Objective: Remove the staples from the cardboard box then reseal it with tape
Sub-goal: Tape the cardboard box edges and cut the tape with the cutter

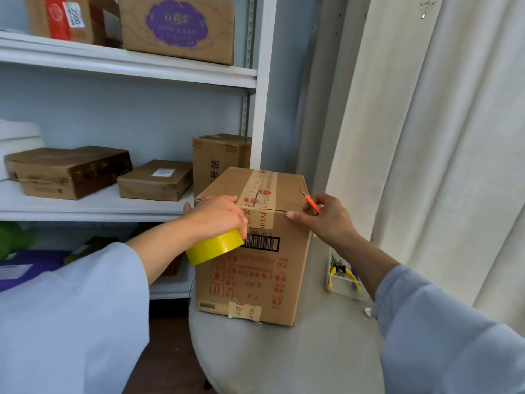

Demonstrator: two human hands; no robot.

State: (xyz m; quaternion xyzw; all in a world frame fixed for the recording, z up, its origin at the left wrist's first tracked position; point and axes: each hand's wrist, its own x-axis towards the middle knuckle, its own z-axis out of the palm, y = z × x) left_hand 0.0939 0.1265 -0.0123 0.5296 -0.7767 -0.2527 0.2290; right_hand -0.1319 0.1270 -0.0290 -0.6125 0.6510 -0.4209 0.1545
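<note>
A tall brown cardboard box (255, 280) with red print and a barcode stands on a round grey table (298, 359). Old printed tape runs over its closed top flaps, split along the seam. My left hand (216, 216) rests on the box's top left corner and holds a yellow tape roll (213, 247) against the front face. My right hand (324, 216) pinches a small orange-handled tool (312, 203) at the top right edge, thumb pressed on the front rim. No staples are visible.
White shelves (127, 66) on the left carry several cardboard boxes and parcels. A white tray (345, 275) with yellow-handled pliers sits on the table right of the box. A pale curtain (440, 137) hangs at the right.
</note>
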